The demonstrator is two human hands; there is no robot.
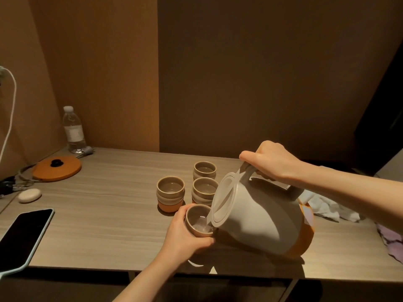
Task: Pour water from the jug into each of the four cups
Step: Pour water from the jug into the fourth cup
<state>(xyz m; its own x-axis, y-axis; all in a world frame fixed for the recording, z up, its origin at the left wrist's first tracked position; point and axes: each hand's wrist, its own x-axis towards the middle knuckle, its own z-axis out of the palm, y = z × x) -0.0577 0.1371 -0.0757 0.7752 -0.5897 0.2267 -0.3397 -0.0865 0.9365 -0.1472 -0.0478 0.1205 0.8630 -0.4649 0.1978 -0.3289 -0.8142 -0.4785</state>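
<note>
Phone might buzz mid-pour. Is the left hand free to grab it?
Probably not now: the left hand is holding the cup under the jug. The path to the phone looks clear.

Bare forearms, sleeveless to frame edge, ringless hands

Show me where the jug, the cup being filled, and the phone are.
jug [257, 216]: head view, on its grey side.
cup being filled [197, 216]: head view, on its inner wall.
phone [24, 235]: head view, on its dark screen.
</note>
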